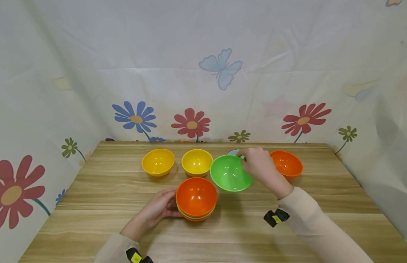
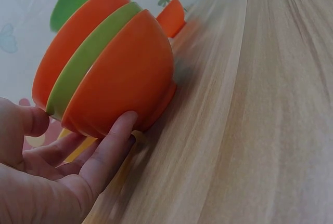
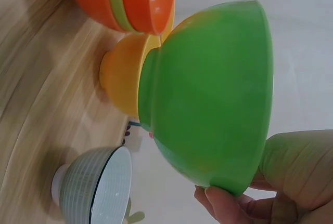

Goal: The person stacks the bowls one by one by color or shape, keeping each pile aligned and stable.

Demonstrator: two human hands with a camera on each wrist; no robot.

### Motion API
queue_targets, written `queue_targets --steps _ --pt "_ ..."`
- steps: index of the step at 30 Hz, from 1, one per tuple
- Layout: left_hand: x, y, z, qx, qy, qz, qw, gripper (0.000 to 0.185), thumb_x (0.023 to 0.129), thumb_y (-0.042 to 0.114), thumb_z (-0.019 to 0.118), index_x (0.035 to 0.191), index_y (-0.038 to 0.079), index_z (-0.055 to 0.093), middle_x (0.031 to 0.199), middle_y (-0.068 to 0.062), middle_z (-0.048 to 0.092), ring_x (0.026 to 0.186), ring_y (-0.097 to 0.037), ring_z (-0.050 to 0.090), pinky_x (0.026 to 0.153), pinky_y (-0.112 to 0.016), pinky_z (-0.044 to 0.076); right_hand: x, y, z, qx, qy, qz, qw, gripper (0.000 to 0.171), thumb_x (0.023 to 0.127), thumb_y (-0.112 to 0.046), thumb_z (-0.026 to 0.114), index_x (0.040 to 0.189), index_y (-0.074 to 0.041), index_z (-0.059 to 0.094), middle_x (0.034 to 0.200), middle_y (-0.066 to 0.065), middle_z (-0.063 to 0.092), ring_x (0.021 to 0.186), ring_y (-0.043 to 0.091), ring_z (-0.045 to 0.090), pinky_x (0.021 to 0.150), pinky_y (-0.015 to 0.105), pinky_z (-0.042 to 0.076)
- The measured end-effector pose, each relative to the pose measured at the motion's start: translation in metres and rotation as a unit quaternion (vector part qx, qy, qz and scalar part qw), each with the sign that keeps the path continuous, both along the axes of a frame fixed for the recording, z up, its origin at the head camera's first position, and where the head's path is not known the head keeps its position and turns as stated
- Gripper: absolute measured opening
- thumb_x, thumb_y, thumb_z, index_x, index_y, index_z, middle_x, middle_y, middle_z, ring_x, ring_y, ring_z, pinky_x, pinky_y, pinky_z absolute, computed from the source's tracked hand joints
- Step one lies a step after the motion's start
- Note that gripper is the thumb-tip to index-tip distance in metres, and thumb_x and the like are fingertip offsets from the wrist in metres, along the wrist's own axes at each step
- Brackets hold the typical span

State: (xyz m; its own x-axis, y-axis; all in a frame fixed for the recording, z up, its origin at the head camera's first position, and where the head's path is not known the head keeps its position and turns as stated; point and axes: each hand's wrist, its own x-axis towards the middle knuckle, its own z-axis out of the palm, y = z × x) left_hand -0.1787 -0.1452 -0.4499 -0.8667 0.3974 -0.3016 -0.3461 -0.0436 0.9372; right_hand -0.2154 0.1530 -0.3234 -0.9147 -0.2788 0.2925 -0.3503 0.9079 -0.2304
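My right hand (image 1: 247, 162) pinches the far rim of a green bowl (image 1: 229, 173) and holds it tilted just above the table; in the right wrist view its fingertips (image 3: 229, 202) curl under the green bowl's (image 3: 213, 94) rim. My left hand (image 1: 170, 205) cups the left side of a stack of three bowls (image 1: 196, 199), orange, green, orange. In the left wrist view the thumb lies at the rim and the fingers (image 2: 106, 154) under the base of the stack (image 2: 114, 73).
Two yellow bowls (image 1: 158, 162) (image 1: 197, 162) stand at the back of the wooden table (image 1: 124, 233), an orange bowl (image 1: 286, 163) at the back right. A grey striped bowl (image 3: 96, 187) sits behind the green one. Flowered cloth walls enclose three sides.
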Motion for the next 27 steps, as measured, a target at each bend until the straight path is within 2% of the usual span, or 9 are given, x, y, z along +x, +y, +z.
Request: queue_targets --steps 8,15,22,27 --pt "0.000 0.000 -0.001 0.003 -0.001 -0.003 1.0000 0.048 0.100 0.026 0.032 0.139 -0.002 0.033 0.133 -0.020 0.047 0.101 -0.022 0.060 0.081 -0.047 0.053 0.002 -0.015 0.002 -0.002 -0.013 0.004 1.000 0.024 0.077 -0.001 0.058 0.091 -0.012 0.074 0.077 0.005 0.068 0.058 0.020 0.053 0.047 0.029 0.045" --pt "-0.001 0.000 -0.002 0.005 -0.003 0.002 1.0000 0.048 0.100 0.026 0.033 0.139 -0.002 0.034 0.133 -0.020 0.047 0.101 -0.022 0.060 0.081 -0.047 0.053 0.005 -0.028 0.001 -0.015 -0.033 0.024 0.999 0.017 0.083 -0.005 0.060 0.095 -0.006 0.071 0.078 0.009 0.068 0.055 0.014 0.055 0.045 0.023 0.047" --pt "-0.001 0.001 -0.003 0.010 0.003 0.002 0.9999 0.049 0.100 0.026 0.035 0.139 -0.004 0.033 0.132 -0.020 0.048 0.100 -0.021 0.060 0.081 -0.047 0.053 0.008 -0.040 -0.003 0.007 0.024 0.042 0.999 0.018 0.077 -0.001 0.061 0.087 -0.011 0.073 0.068 0.003 0.065 0.055 0.013 0.051 0.044 0.022 0.037" --pt "0.000 0.000 -0.003 0.014 0.005 0.001 0.9999 0.049 0.099 0.025 0.035 0.138 -0.005 0.032 0.130 -0.019 0.049 0.099 -0.020 0.060 0.081 -0.047 0.053 0.008 -0.048 -0.009 -0.020 0.010 0.055 0.998 0.018 0.078 0.001 0.061 0.088 -0.008 0.072 0.064 0.003 0.062 0.050 0.011 0.044 0.040 0.019 0.033"
